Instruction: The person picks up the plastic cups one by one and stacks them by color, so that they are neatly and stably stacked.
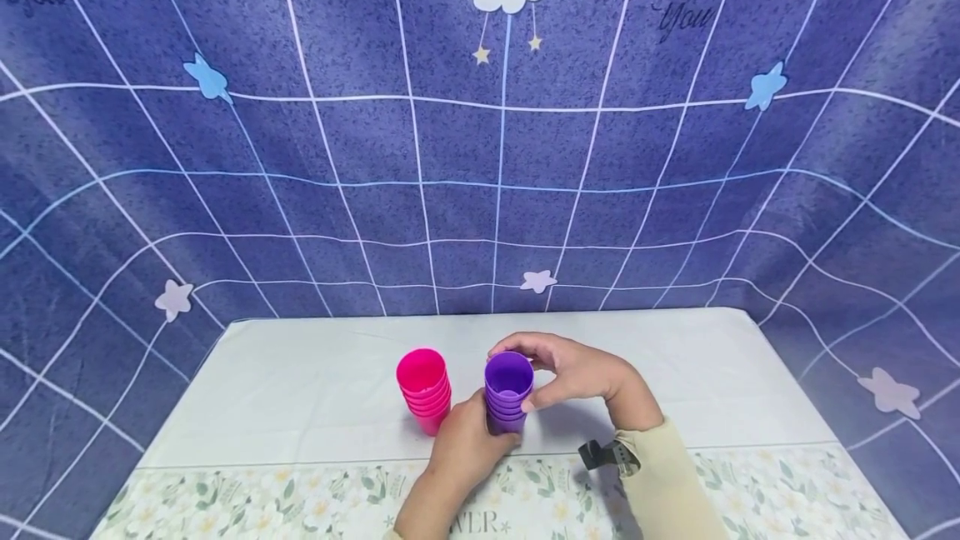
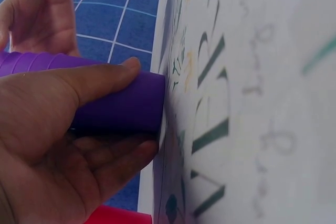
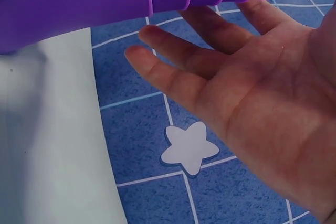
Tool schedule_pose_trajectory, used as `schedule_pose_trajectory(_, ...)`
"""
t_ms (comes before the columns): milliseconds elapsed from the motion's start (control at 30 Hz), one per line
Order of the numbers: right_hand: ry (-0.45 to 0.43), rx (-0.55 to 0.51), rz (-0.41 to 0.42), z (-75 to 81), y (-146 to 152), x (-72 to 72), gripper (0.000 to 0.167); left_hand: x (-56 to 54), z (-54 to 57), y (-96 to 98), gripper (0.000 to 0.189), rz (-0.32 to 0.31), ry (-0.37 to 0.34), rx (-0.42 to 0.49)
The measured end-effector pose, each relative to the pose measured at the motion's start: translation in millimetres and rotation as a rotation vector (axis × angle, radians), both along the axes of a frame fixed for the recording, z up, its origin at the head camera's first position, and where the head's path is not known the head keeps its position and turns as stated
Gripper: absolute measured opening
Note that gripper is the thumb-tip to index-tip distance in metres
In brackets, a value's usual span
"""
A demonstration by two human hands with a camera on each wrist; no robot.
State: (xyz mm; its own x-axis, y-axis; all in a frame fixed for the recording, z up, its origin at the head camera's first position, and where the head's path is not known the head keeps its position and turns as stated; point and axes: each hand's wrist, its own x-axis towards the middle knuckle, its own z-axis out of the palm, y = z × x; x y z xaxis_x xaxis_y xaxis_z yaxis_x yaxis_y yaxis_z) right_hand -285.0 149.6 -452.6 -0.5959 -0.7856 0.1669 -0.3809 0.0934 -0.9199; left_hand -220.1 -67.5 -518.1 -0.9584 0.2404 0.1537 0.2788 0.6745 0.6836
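Observation:
A nested stack of purple cups (image 1: pixel 508 377) stands on the table, its open mouth facing up. Low on that stack, my left hand (image 1: pixel 468 440) grips the bottom cup, thumb on one side and fingers on the other, as the left wrist view shows. My right hand (image 1: pixel 573 369) is around the upper part, thumb at the near side and fingertips behind the rim. In the right wrist view two lower fingers of the right hand (image 3: pixel 236 77) stay apart from the cups. Left of the purple stack stands a nested stack of pink cups (image 1: pixel 423 386), close to my left hand.
A white table cover (image 1: pixel 300 382) with a flowered front strip (image 1: pixel 300 498) lies under everything. Behind and at both sides hangs a blue curtain (image 1: pixel 450 140) with a grid and stars. My right wrist wears a black strap (image 1: pixel 611 455).

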Motion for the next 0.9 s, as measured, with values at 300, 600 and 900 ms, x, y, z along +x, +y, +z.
schedule_pose_trajectory(300, 0.031, 0.034, -0.064, 6.6, 1, 6.7, 0.077, -1.7, 0.2, 3.5, 0.065, 0.004, -0.035, 0.001)
schedule_pose_trajectory(600, 0.044, 0.014, -0.117, 13.5, 0, 10.0, 0.085, -1.6, 13.0, 1.5, 0.099, -0.010, -0.024, 0.152)
schedule_pose_trajectory(900, 0.137, -0.051, -0.205, 27.4, 0, 21.7, 0.072, 10.8, 28.1, 8.8, 0.128, 0.001, 0.134, 0.232)
